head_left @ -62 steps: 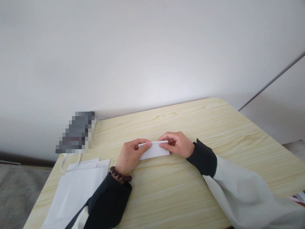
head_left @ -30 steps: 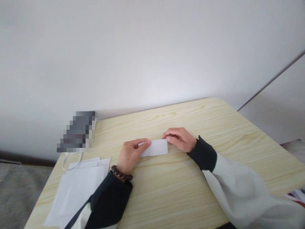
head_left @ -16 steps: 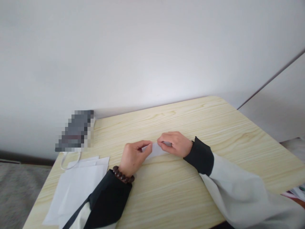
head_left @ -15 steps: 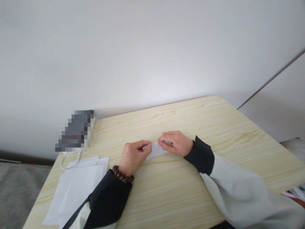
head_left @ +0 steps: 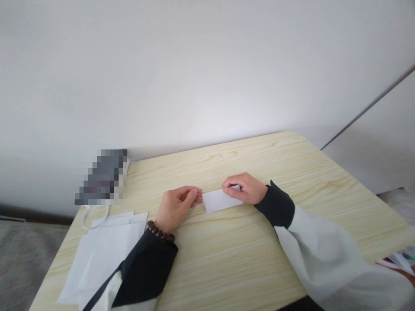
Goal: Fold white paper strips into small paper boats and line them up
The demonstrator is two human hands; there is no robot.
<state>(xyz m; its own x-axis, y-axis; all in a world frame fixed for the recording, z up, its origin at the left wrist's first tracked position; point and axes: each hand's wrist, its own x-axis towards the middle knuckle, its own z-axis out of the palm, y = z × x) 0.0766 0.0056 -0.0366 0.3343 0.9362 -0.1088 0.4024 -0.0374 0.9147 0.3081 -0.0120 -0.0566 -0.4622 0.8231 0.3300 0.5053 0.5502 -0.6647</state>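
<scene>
A small white strip of paper lies low over the table, roughly rectangular and slightly tilted. My right hand pinches its upper right part between thumb and fingers, covering that end. Beside the strip's left edge is my left hand, its fingers loosely bent and off the paper. Its thumb rests in front of the fingers, which reach a little past it. A dark bead bracelet circles the left wrist.
Several larger white sheets are stacked at the table's left. Behind them sits a dark, blurred-out flat object with a white loop near it. The wood-grain table meets a white wall at its back.
My left hand has let go of the paper strip and moved slightly left. My right hand has shifted right and a little away with the strip, exposing more of it.
</scene>
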